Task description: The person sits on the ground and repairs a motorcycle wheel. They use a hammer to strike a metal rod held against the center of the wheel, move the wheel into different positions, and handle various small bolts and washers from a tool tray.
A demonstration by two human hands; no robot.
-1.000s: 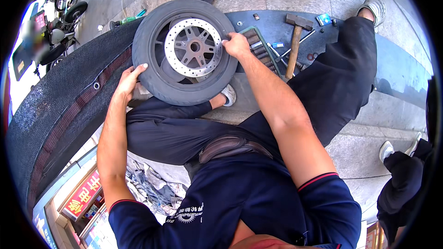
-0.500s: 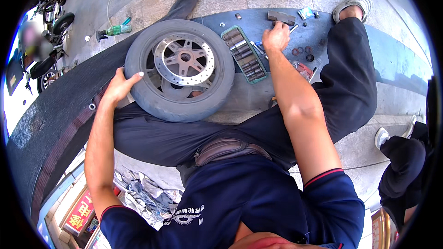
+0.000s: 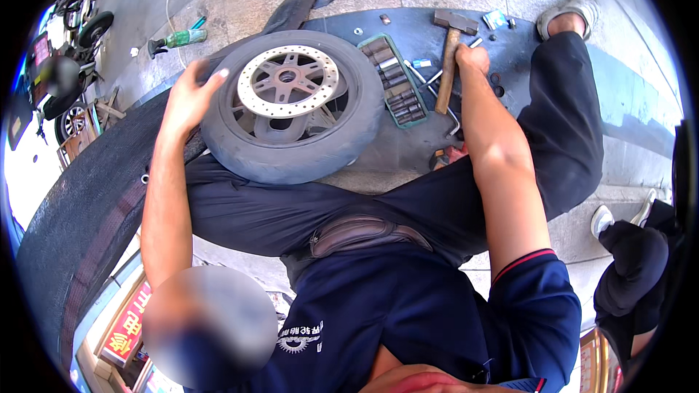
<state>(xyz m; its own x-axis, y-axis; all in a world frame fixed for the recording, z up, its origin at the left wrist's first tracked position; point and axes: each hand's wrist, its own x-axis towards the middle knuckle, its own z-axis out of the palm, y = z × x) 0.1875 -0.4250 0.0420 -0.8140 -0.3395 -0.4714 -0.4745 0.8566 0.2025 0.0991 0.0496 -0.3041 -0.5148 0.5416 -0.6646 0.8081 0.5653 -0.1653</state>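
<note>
Both apart, my left hand (image 3: 188,100) spreads by the tyre (image 3: 291,162), my right hand (image 3: 473,60) beside the hammer (image 3: 448,65); I cannot tell its grip

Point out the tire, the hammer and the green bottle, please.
Tire (image 3: 291,162), head view: rubber nearest the person.
Hammer (image 3: 448,65), head view: its wooden handle.
Green bottle (image 3: 183,38), head view: middle of its body.

**Right hand's grip out of sight**

The right hand (image 3: 473,60) covers part of a steel bar (image 3: 477,42); its fingertips are hidden, so whether it grips cannot be told. At the far edge of the blue-grey strip (image 3: 411,29), a dark scrap (image 3: 385,19) is too small to identify. A round blur (image 3: 211,327) masks part of the shirt (image 3: 393,298). The dark rim crops a bystander (image 3: 630,276).
</note>
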